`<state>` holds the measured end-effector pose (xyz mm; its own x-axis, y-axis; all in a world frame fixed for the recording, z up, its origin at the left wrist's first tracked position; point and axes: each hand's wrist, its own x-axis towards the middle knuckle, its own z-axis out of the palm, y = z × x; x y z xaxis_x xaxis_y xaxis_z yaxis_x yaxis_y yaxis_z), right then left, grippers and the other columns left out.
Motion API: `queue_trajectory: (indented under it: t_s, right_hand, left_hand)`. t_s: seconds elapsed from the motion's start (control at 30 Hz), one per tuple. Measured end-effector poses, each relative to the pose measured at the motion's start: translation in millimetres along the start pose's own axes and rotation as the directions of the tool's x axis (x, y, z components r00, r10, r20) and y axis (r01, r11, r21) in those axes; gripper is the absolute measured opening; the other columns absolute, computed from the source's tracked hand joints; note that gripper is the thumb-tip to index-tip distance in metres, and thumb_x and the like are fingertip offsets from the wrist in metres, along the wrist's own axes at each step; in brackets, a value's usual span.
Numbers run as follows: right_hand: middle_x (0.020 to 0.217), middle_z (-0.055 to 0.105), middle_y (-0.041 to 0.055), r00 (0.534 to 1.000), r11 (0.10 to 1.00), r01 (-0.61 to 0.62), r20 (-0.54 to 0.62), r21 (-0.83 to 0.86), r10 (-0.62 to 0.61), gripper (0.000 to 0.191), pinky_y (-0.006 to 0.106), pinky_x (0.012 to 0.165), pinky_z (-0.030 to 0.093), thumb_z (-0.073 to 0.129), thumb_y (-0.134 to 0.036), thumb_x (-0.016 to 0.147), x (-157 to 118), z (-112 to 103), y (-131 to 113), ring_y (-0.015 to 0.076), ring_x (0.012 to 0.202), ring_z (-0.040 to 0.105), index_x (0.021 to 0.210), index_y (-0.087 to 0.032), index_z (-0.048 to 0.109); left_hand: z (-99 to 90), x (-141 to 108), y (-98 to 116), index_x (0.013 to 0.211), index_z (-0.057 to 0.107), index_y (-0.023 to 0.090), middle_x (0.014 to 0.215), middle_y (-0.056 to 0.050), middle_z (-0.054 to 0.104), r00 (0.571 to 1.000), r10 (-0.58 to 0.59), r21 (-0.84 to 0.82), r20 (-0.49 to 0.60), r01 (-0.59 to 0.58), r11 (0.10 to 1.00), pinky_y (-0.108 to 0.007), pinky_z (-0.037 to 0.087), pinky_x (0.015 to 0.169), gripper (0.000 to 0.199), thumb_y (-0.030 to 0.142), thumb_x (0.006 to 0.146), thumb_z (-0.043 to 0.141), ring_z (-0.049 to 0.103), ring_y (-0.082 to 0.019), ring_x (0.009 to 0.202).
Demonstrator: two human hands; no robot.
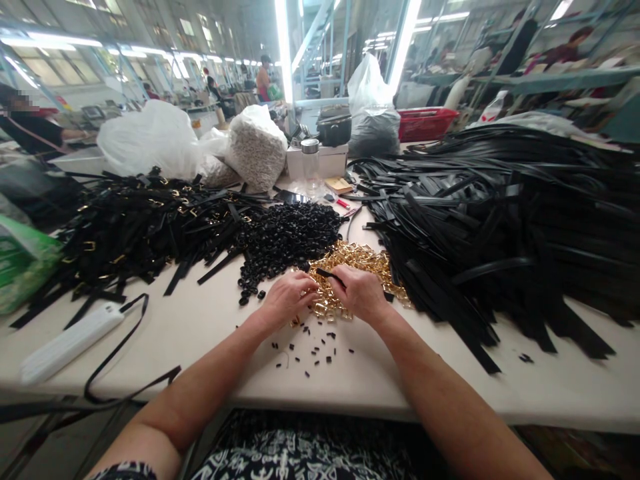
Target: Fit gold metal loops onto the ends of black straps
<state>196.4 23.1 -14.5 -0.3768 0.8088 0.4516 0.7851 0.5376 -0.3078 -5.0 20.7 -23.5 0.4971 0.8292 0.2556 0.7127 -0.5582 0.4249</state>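
Busy workshop, strip lights overhead, pale table (pixel 195 347) across the front. Right hand (pixel 365 292) closed on a black strap (pixel 327 274), one end poking out past the fingers toward the left hand. Left hand (pixel 291 293) near it, fingers bent and close together at the edge of the pile of gold metal pieces (pixel 367 260); cannot tell if it grips anything. Strap sits above that pile. Small black bits (pixel 329 359) scattered on the table between the forearms. Just beyond the hands, heap of black loops (pixel 295 230), touching the gold pile. Left side: black straps with gold buckles (pixel 170 223), white power strip (pixel 73 342), green bag (pixel 25 263) at far left. Right side: big heap of long black straps (pixel 475 227). Further back: clear jar (pixel 311 165) with metal lid, filled plastic bag (pixel 257 147), red basket (pixel 425 123). Other people at work beyond, blurred
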Motion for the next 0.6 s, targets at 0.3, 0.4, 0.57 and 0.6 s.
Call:
queue_trajectory:
  t_s: [0.3,0.4,0.57,0.6]
  right_hand:
    - [0.076,0.065,0.0023,0.999,0.999,-0.015,0.043,0.043,0.013,0.018,0.026,0.058,0.029,0.049,-0.027,0.092,-1,1,1,0.0134,0.064,0.056,0.082,-0.018,0.061]
    - [0.075,0.064,0.0022,0.998,0.997,-0.036,0.056,0.074,0.032,0.017,0.026,0.059,0.028,0.049,-0.027,0.091,-1,-1,0,0.0132,0.064,0.054,0.081,-0.018,0.06]
    - [0.068,0.06,0.0004,0.992,0.985,-0.076,0.111,0.153,0.059,0.018,0.025,0.058,0.027,0.051,-0.026,0.09,-1,-6,-5,0.012,0.06,0.049,0.075,-0.018,0.057]
    - [0.067,0.059,0.0001,0.991,0.984,-0.08,0.12,0.159,0.061,0.019,0.025,0.057,0.026,0.051,-0.027,0.09,-1,-8,-6,0.0117,0.059,0.048,0.073,-0.018,0.056]
  left_hand:
    - [-5.7,-2,-14,0.08,0.072,0.02,0.078,-0.003,0.071,0.965,-0.253,-0.309,-0.075,0.218,0.926,-0.027,0.046,0.066,0.011,0.027,0.081,0.064,0.062,-0.016,0.071]
    - [-9.9,-1,-19,0.091,0.07,0.018,0.068,-0.001,0.068,0.895,-0.444,-0.598,-0.032,0.339,0.727,-0.024,0.045,0.054,0.02,0.031,0.076,0.069,0.061,-0.014,0.057]
    - [-14.8,2,-18,0.093,0.069,0.015,0.072,-0.002,0.07,0.824,-0.563,-0.855,0.063,0.335,0.395,-0.021,0.046,0.052,0.03,0.032,0.07,0.076,0.061,-0.011,0.055]
    - [-15.4,2,-17,0.093,0.069,0.015,0.075,-0.003,0.071,0.816,-0.57,-0.887,0.095,0.33,0.324,-0.021,0.048,0.054,0.031,0.031,0.068,0.078,0.063,-0.01,0.057]
